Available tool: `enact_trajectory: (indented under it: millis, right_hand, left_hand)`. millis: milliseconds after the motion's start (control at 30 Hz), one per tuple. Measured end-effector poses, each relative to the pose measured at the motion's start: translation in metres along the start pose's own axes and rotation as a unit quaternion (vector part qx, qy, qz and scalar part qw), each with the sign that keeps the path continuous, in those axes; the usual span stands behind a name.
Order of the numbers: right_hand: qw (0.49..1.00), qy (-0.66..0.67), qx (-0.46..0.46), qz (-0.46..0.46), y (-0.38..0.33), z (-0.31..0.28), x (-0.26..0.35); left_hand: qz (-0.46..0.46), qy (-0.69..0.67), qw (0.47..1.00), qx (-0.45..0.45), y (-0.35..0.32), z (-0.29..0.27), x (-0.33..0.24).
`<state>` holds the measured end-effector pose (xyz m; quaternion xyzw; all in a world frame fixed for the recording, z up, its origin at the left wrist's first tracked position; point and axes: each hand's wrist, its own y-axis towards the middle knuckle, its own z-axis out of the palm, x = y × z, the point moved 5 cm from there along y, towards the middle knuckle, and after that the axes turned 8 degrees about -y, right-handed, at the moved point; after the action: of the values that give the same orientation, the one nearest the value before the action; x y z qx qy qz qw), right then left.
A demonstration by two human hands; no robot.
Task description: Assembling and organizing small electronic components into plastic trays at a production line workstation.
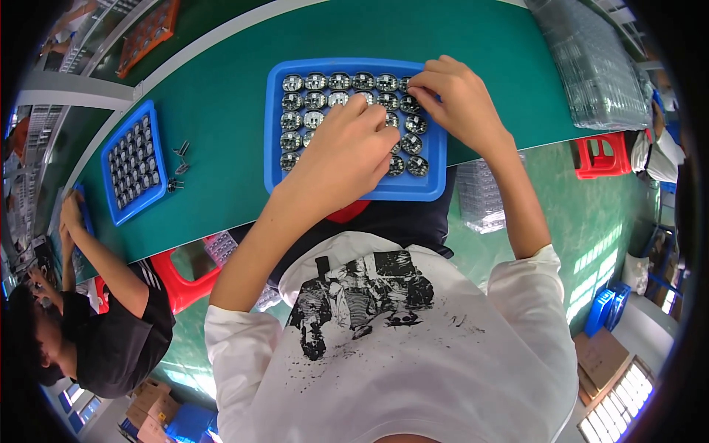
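Head view shows our left hand (pixel 347 151) lying flat on the blue tray (pixel 275 133), holding nothing, while our right hand (pixel 454 100) pinches one round part (pixel 408 87) at the tray's top edge, so we should lift it gently and straight.

A factory assembly line: long green workbench (pixel 221 111), blue part trays (pixel 277 159), seated co-worker (pixel 111 332).

The person wears a white short-sleeved cotton T-shirt (pixel 413 354) with a black splattered graphic print (pixel 362 292) on the chest; both forearms are bare, no rings or watch.
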<state>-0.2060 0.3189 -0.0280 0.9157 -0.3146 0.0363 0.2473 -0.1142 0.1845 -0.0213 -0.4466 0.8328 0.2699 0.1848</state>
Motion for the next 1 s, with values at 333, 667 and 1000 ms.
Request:
enact_trajectory:
  millis: [333,667,1000]
  right_hand:
    - [1.0,0.015,0.021,-0.014,-0.016,-0.013,0.019]
    - [1.0,0.004,0.013,-0.005,-0.012,-0.006,0.021]
    - [0.996,0.034,0.064,0.052,-0.034,-0.012,0.033]
  left_hand:
    - [0.025,0.069,0.997,-0.021,-0.008,0.013,-0.001]
    - [0.015,0.07,0.996,-0.055,-0.008,0.014,0.004]
    - [0.036,0.077,0.995,-0.06,-0.027,0.012,-0.027]
